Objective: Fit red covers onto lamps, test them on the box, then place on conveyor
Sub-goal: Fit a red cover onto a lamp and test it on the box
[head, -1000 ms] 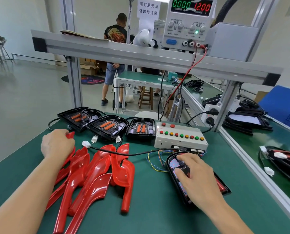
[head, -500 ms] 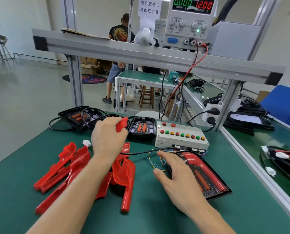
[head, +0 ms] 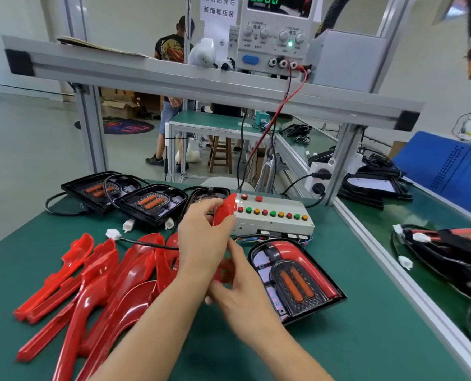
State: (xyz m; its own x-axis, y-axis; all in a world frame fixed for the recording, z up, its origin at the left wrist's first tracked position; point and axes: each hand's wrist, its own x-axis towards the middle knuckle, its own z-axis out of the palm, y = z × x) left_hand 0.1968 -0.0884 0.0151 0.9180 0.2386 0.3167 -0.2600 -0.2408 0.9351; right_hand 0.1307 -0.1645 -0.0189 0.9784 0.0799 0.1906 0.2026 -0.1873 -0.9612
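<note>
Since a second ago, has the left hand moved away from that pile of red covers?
Yes. The left hand has moved right, off the pile of red covers, toward the test box, gripping one red cover.

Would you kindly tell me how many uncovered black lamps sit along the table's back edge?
3: left lamp, middle lamp, and right lamp, partly hidden behind the left hand.

Bright, even daylight-toned light fills the workshop; shadows on the green counter (head: 366, 339) are faint. Glare streaks the glossy red covers (head: 97, 292). Wide-angle distortion bends the aluminium frame (head: 201, 78); the edges blur softly.
</note>
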